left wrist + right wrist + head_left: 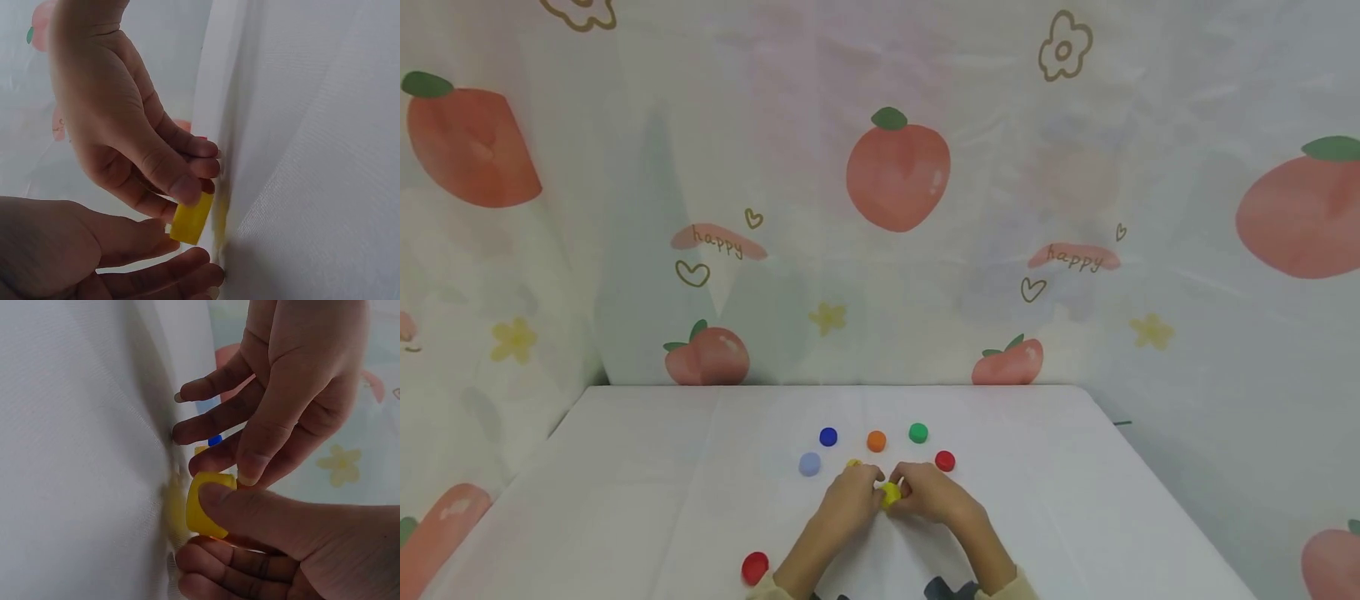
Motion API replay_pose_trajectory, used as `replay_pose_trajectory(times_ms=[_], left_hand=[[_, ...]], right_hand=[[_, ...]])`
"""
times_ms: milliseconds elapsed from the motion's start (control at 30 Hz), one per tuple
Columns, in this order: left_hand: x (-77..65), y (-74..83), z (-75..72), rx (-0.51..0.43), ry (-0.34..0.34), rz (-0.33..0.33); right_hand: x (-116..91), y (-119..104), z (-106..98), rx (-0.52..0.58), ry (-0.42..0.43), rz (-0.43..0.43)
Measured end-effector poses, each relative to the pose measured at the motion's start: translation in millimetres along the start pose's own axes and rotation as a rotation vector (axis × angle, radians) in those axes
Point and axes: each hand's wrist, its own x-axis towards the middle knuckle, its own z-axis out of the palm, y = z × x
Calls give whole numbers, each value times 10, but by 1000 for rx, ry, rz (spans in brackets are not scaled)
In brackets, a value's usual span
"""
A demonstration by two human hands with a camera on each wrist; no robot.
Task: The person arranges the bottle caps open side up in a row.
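fingers of right hand (pixel 931 490) pinch yellow cap (pixel 891 497) beside left hand (pixel 852 492)

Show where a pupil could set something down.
Free: left of the light blue piece and near red piece, to the table's left edge; right of the far red piece, to its right edge. Crowded: the middle, where left hand and right hand meet at a yellow piece.

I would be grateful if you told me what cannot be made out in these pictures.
Head view: most of the second yellow piece, hidden behind the left hand.
Head view: the full shape of the dark object, cut off by the bottom edge.
Right wrist view: part of the held yellow piece, covered by the right hand.
Right wrist view: whether the left hand pinches it or only touches it; overlapping fingers hide this.
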Motion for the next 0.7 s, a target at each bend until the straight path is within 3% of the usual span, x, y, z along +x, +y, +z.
replay_pose_trajectory(times_ms=[500,700], left_hand=[[-105,-41,-74,-17,8,-21],[-123,-41,-148,-109,86,53]], right_hand=[[21,-106,24,40,-48,-30],[27,-124,8,112,-3,-70]])
